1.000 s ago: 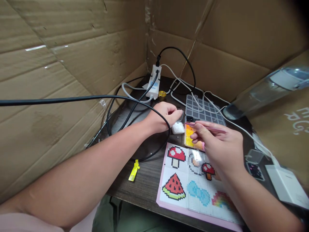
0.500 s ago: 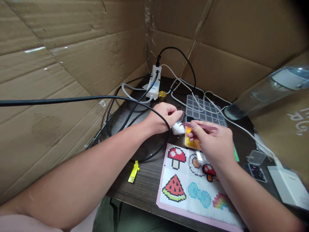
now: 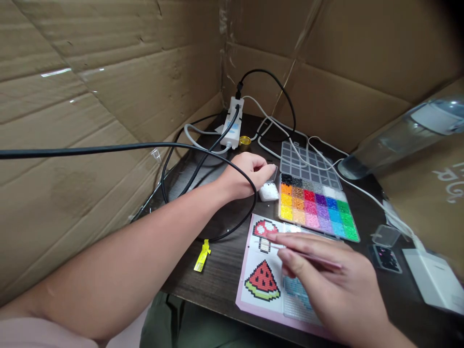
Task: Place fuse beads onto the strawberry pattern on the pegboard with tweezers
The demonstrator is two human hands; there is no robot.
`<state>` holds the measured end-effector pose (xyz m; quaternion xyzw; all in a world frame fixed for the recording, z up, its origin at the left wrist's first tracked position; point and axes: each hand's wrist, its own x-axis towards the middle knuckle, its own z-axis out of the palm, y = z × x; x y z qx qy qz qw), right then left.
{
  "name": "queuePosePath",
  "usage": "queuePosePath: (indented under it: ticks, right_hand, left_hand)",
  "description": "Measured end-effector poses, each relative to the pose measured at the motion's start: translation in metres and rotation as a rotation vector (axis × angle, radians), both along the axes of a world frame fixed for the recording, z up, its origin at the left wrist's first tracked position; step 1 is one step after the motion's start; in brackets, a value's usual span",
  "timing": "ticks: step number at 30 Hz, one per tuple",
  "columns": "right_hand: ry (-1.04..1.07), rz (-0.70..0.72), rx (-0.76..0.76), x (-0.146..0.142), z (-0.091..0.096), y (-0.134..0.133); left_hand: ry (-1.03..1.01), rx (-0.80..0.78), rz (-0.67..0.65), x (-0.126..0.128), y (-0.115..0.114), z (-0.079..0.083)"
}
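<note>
My left hand (image 3: 250, 175) is closed at the raised clear lid of a small box of white beads (image 3: 268, 192), thumb and finger pinched at the lid's edge. My right hand (image 3: 337, 280) grips pink tweezers (image 3: 319, 261), somewhat blurred, over the pattern sheet (image 3: 250, 290). The tips lie near the printed mushroom (image 3: 264, 229); whether they hold a bead cannot be made out. Below the mushroom is a watermelon slice (image 3: 263, 282). A clear pegboard (image 3: 299, 316) covers the sheet's right part, largely hidden under my right hand.
Behind the sheet stands an open bead case (image 3: 315, 203) with many colours. A black cable (image 3: 250, 217) loops over my left forearm. At the back is a power strip (image 3: 232, 123); on the right are a bottle (image 3: 395, 140), a small box of dark beads (image 3: 386, 258) and a white box (image 3: 433, 278).
My right hand with the tweezers has moved from the white bead box down toward me, over the pattern sheet, uncovering the coloured bead case. My left hand has stayed at the lid.
</note>
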<state>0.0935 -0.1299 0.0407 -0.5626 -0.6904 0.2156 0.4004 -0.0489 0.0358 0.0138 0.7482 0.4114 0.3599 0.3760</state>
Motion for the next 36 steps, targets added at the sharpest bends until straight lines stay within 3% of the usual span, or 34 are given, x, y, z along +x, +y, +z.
queuePosePath:
  ticks: [5,15,20,28,36]
  right_hand:
    - [-0.032,0.037,0.095,-0.006,-0.005,-0.012]
    - [0.09,0.008,0.094,-0.031,-0.021,-0.007]
    - [0.175,0.0,-0.089,-0.04,-0.024,0.004]
    - [0.404,-0.033,-0.354,-0.05,-0.033,0.013]
    - [0.465,-0.056,-0.433,-0.054,-0.033,0.014]
  left_hand:
    - [0.006,0.004,0.002,0.0,-0.001,0.001]
    - [0.002,0.003,0.0,0.002,-0.001,0.0]
    - [-0.039,-0.02,0.001,0.002,-0.003,0.004]
    - [-0.395,-0.426,-0.193,-0.005,-0.01,0.022]
    - [-0.462,-0.472,-0.124,-0.004,-0.01,0.025]
